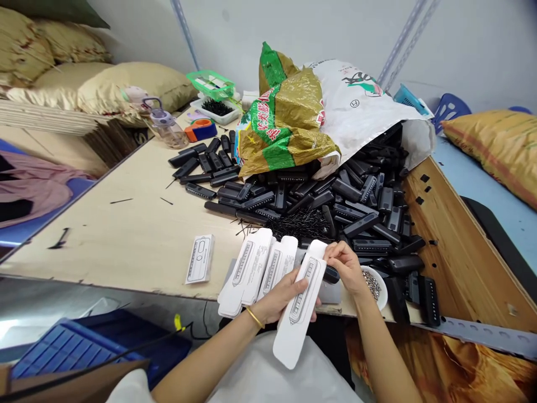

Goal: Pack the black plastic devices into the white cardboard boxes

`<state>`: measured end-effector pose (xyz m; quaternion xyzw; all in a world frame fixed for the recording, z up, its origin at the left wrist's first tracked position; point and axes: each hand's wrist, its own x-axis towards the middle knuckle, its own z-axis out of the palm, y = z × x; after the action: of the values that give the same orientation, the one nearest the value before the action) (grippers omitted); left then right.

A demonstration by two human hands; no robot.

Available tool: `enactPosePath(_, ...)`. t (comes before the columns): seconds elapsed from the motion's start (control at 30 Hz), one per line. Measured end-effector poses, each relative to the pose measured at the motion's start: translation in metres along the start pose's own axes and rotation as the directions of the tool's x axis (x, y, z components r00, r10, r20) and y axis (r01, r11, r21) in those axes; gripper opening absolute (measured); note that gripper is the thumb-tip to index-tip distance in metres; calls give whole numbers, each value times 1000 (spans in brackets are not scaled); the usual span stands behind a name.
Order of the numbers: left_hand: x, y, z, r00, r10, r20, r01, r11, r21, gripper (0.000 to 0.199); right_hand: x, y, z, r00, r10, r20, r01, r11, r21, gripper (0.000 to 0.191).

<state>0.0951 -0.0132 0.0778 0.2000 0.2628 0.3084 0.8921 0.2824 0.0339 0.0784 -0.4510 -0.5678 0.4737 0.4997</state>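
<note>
My left hand [289, 294] is closed around a white printed carton [304, 302], held tilted over the table's front edge with an end flap hanging toward my lap. At the carton's upper right edge, the fingers of my right hand [344, 263] are pinched together on a flap. Flat white cartons [254, 268] with the same line drawing lie to the left of my left hand. Further left rests a closed, folded-up box [200, 258]. Just right of my right hand stands a white bowl [382, 294] of small metal pieces.
Many black plastic devices [260, 200] are heaped behind my hands, spilling from a white sack [356, 112] under a gold-green bag [285, 123]. Thin black pieces [297, 224] lie in a pile. A wooden board [453, 235] edges the right side. A bottle [168, 126] stands back left.
</note>
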Motion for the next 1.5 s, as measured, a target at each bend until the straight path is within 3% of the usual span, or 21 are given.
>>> enactPosePath(0.1,4,7,3,996,90,-22,-89,994,61,103,-12,2,21,979,25,-204,-63,981,-186,24)
enactPosePath(0.17,10,6,4,984,168,-66,-160,981,112,108,-20,1,36,963,33,-267,-91,974,-208,29)
enactPosePath(0.37,16,2,0,976,193,-97,-161,949,270,79,-27,0,51,947,106,-303,-152,979,-135,33)
enactPosePath(0.57,17,5,4,929,368,-47,-303,825,477,68,-23,10,49,946,188,-263,-202,979,-28,31)
enactPosePath(0.67,20,0,6,940,328,-88,-255,852,457,62,-23,14,49,937,206,-284,-230,972,-54,32)
enactPosePath(0.77,22,-5,3,937,325,-126,-239,862,447,75,-25,14,51,932,184,-312,-212,976,-58,31)
enactPosePath(0.87,25,-7,-4,937,309,-164,-209,871,445,94,-25,11,55,930,182,-321,-166,983,76,22)
enactPosePath(0.93,25,-9,-7,937,298,-181,-184,863,470,99,-25,9,57,930,251,-270,-189,953,236,25)
enactPosePath(1.07,21,-15,-9,918,370,-145,-174,701,691,98,-19,9,56,869,464,-174,-320,794,516,29)
enactPosePath(1.17,19,-16,-7,903,412,-120,-151,567,810,95,-15,12,53,820,552,-152,-376,719,585,31)
enactPosePath(1.37,26,-7,-13,908,385,-163,-101,580,808,95,-29,15,59,830,517,-208,-342,768,542,30)
enactPosePath(1.5,28,-2,-11,947,289,-139,-36,529,848,95,-36,18,59,833,475,-282,-298,816,494,30)
